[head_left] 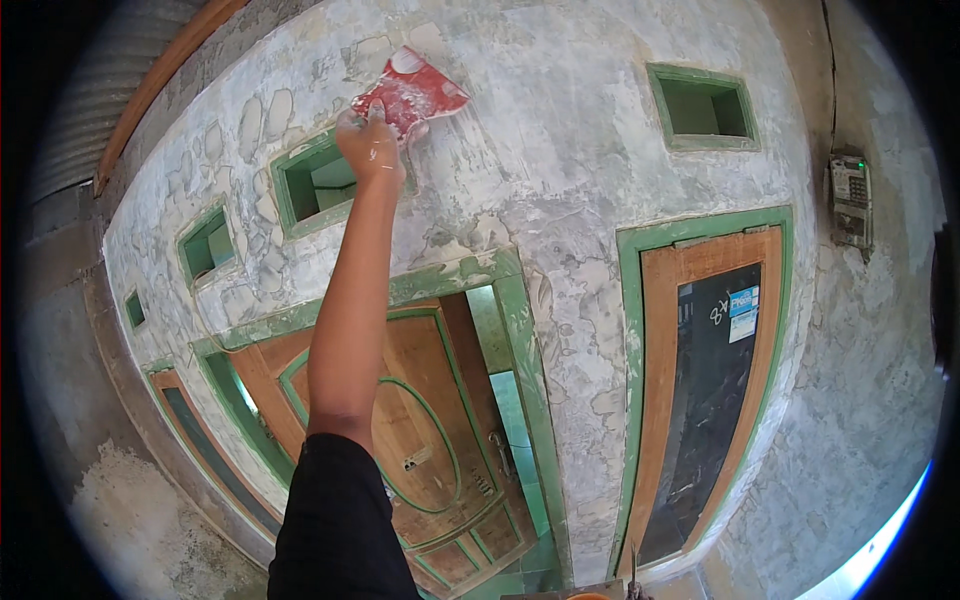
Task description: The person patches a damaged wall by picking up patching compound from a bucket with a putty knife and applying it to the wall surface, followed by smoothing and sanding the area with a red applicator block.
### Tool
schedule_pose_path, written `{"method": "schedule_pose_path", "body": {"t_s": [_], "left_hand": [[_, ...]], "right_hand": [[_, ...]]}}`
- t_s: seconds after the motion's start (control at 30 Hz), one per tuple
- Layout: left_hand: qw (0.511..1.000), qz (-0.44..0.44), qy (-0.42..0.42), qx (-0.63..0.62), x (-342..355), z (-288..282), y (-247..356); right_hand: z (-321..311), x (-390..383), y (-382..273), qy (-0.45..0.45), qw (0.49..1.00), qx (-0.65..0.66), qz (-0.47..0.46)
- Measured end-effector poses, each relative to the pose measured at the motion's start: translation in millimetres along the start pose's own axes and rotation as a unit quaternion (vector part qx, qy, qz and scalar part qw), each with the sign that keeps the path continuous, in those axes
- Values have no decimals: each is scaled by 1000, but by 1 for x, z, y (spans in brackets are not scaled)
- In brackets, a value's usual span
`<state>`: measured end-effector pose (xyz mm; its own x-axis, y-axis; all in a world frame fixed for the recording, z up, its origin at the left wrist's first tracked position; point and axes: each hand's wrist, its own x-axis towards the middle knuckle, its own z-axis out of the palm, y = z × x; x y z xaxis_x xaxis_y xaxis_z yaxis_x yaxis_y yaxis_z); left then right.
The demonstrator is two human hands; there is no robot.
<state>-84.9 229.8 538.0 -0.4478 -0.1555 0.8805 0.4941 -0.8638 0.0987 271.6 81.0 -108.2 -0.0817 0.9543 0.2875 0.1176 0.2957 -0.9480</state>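
My left hand (372,150) is raised high, with the black-sleeved arm reaching up from the lower edge. Its fingers are closed round a red putty spreader (425,92), a flat sheet smeared with white paste. The spreader lies against or very near the grey, patchily plastered wall (560,130), above a green-framed vent opening (312,180). Whitish paste marks the fingers and wrist. I do not see my right hand.
Below stand a wooden door (430,400) with green trim and, at right, a wood-framed dark window (710,400). An electricity meter (851,200) hangs on the right wall. At the bottom edge show an orange rim (588,597) and a thin upright tool (633,575).
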Motion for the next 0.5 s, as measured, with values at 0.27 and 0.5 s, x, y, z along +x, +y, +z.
{"method": "schedule_pose_path", "body": {"t_s": [0.27,0.5], "left_hand": [[883,349,-56,310,22,28,-9],[728,483,-141,465,75,69,-61]], "right_hand": [[0,-4,17,-3,999,8,40],[4,10,0,32,987,-84,-130]]}}
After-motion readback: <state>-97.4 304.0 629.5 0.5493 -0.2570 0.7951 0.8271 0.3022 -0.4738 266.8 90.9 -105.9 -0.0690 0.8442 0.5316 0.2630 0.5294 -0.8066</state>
